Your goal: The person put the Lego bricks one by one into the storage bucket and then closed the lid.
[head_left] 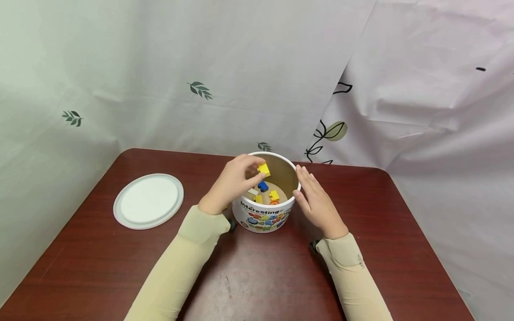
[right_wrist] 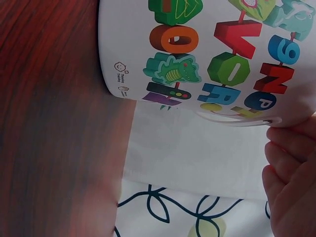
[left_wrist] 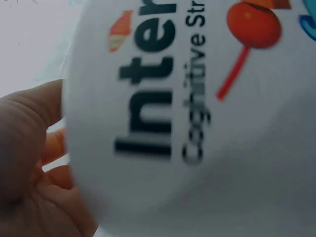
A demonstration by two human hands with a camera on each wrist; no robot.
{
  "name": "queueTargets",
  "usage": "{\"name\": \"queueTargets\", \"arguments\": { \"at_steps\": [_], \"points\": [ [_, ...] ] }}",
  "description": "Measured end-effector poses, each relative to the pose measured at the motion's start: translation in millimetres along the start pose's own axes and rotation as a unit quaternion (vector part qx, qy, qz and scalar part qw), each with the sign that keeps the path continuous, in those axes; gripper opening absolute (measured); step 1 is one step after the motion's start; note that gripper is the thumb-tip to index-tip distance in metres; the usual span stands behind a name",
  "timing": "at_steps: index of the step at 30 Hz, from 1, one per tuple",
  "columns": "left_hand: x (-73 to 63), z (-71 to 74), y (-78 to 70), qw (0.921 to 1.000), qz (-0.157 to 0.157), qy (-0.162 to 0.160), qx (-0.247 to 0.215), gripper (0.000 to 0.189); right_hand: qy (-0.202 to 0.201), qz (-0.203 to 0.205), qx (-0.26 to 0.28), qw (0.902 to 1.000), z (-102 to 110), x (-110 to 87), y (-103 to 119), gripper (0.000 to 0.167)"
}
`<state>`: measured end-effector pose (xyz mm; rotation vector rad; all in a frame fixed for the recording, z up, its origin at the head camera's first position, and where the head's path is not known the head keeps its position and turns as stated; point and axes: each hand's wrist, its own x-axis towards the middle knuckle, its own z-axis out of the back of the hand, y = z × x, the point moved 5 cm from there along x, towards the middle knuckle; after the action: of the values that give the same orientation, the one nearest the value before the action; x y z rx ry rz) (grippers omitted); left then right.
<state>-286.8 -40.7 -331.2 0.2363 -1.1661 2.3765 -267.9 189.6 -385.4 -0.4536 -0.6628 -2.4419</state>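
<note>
A white round bucket (head_left: 263, 220) with "Interesting" and colourful pictures printed on its side stands upright on the table. Over its mouth, my left hand (head_left: 234, 180) pinches a yellow toy brick (head_left: 264, 169) between thumb and fingers. Inside, on the bucket's floor, lie a blue brick (head_left: 263, 186), a yellow brick (head_left: 274, 195) with an orange round part by it, and a whitish piece (head_left: 253, 191). My right hand (head_left: 319, 205) is held with nearly straight fingers at the bucket's right rim. The printed wall fills most of the left wrist view and hides the brick there.
A white round lid (head_left: 148, 200) lies flat on the dark red table (head_left: 265, 276) to the left of the bucket. Behind the table's far edge hangs a pale curtain (head_left: 257, 80) with leaf prints. The bucket's thin handle (right_wrist: 242, 122) hangs on its right side.
</note>
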Motion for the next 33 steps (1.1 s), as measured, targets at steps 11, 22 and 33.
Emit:
{"name": "queueTargets", "arguments": {
  "at_steps": [11,22,33],
  "points": [
    [18.0,-13.0,-3.3,0.997,0.038,0.044,0.051,0.036,-0.003,0.005,0.006,1.0,-1,-0.5,-1,0.065],
    [-8.2,20.6,-1.6,0.999,-0.003,-0.024,0.036,0.029,-0.004,0.008,0.006,0.9999,-1,1.3,-1,0.068],
    [-42.6,46.5,44.7,0.9963,0.066,-0.038,0.042,0.026,-0.007,0.013,0.007,0.9999,0,0.6,-1,0.066]
  ]
}}
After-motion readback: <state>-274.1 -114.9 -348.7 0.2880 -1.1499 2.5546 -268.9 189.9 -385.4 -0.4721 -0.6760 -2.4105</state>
